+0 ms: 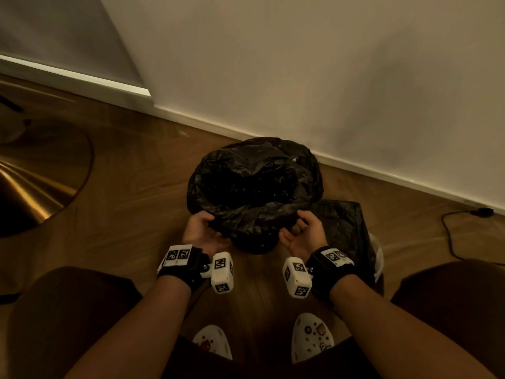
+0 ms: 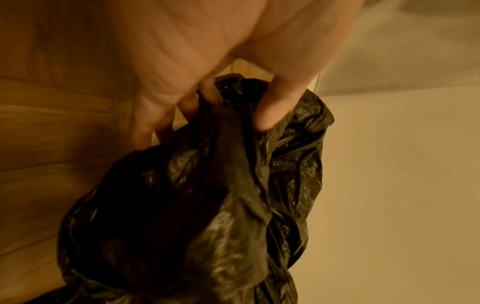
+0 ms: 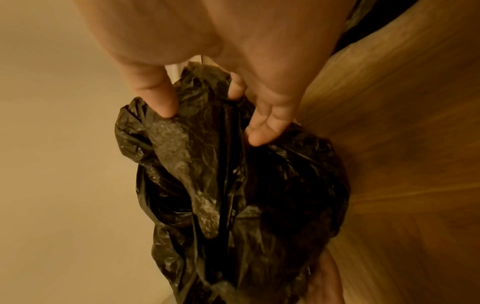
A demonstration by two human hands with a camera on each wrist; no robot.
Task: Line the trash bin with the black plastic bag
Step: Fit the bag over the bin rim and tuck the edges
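Observation:
The black plastic bag [image 1: 254,181] hangs in front of me with its mouth spread into a wide round opening near the wall. My left hand [image 1: 209,218] grips the near rim on the left, thumb over the plastic and fingers curled behind it. My right hand [image 1: 299,218] pinches the near rim on the right the same way. In the left wrist view the left hand [image 2: 233,98] bunches the crinkled bag [image 2: 194,205]. The right wrist view shows the right hand [image 3: 210,115] holding a fold of the bag [image 3: 233,195]. No trash bin shows plainly; the bag covers whatever is beneath it.
Another black plastic-covered object [image 1: 344,228] stands just right of my right hand. A round brass base [image 1: 41,181] lies on the wooden floor at left. The wall and baseboard [image 1: 382,170] run close behind the bag. A black cable [image 1: 451,231] trails at right.

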